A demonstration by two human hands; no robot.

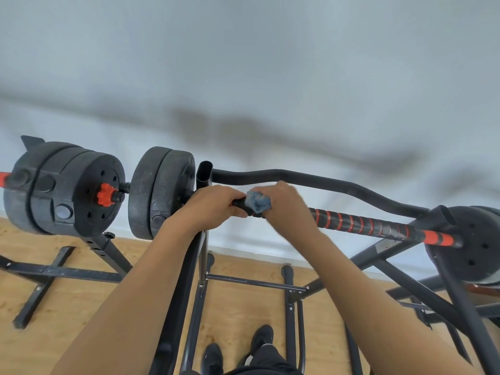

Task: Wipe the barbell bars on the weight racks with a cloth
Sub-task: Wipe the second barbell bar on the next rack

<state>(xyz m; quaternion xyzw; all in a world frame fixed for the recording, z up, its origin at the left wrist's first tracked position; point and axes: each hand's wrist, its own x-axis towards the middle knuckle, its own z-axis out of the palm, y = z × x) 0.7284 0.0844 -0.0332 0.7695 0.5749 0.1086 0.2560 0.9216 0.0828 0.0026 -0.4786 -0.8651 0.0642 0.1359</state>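
A barbell bar [359, 221] with black and red striped grip lies across a black rack [201, 255], black weight plates [162, 193] at its left end and another plate [476, 244] at its right. My left hand [213, 205] grips the bar just right of the left plates. Right beside it, my right hand [286, 208] holds a blue-grey cloth [258, 203] wrapped against the bar. The bar under both hands is hidden.
A second barbell with stacked black plates [62, 185] and a red collar [106, 195] rests on another stand at the left. A bent black rail [311, 182] runs behind the bar. Rack legs spread over the wooden floor [81, 307]; my shoes [238, 350] stand below.
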